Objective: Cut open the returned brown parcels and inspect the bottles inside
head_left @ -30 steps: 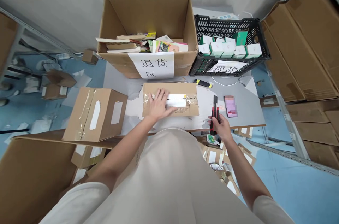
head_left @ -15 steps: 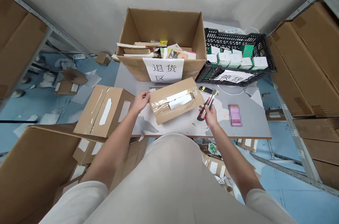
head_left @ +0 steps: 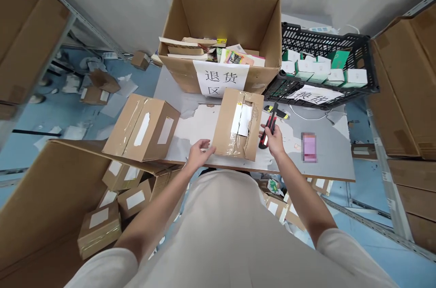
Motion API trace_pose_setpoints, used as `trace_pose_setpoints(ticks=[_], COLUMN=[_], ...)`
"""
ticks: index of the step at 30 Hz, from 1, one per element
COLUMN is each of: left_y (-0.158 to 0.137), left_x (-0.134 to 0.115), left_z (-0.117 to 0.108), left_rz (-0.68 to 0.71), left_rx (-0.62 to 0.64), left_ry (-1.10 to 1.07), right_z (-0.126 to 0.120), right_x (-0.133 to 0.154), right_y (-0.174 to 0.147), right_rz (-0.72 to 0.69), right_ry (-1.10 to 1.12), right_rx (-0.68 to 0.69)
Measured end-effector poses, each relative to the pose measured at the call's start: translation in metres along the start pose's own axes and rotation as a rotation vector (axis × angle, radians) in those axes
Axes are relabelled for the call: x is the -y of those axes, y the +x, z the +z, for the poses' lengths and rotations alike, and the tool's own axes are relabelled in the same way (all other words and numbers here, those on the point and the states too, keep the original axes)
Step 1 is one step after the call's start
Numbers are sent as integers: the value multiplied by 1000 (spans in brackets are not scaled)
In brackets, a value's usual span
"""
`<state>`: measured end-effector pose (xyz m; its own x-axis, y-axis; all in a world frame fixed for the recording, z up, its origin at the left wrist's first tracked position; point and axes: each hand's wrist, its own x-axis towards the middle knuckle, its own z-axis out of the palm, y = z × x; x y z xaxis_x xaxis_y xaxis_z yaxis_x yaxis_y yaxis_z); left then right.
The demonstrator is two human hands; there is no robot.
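A taped cardboard box (head_left: 225,120) with a torn white label and a ragged torn edge lies on the worktable before me. At its lower left corner is my left hand (head_left: 200,153), thumb touching the cardboard and fingers curved apart from the thumb, with no box edge visibly between them. My right hand (head_left: 275,141) grips a red and black utility knife (head_left: 271,125), its front end pointing up and away, close to the box's right side. A second, yellow and black cutter (head_left: 281,113) lies on the table just behind the knife.
Behind stand a large open carton (head_left: 225,6) of books and a black crate (head_left: 289,33) of green-white boxes. A closed box (head_left: 136,129) sits left, above an open carton (head_left: 44,188) holding several parcels. A pink, blurred item (head_left: 309,147) lies on the table (head_left: 335,161) at right.
The cardboard box has turned counterclockwise, its long side now pointing away from me. My left hand has moved down and right to its near corner. My right hand still holds the knife.
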<state>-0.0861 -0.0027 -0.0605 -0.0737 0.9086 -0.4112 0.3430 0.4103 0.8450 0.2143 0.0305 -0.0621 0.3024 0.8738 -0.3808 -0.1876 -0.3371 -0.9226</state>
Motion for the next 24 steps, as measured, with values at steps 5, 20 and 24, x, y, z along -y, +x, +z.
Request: trace_pose_setpoints(ticks=[5,20,24], left_y=[92,115,46], left_x=[-76,-86,-38], left_z=[7,-23,-39], left_rz=[402,225,60], left_rx=[28,-153,-232], left_ry=[397,691,679], right_z=[-20,-22,-13], right_x=[-19,-20,5], right_y=[-87,-63,9], right_rz=[178,32,29], right_ry=[128,186,175], right_rx=[-26,-98,-16])
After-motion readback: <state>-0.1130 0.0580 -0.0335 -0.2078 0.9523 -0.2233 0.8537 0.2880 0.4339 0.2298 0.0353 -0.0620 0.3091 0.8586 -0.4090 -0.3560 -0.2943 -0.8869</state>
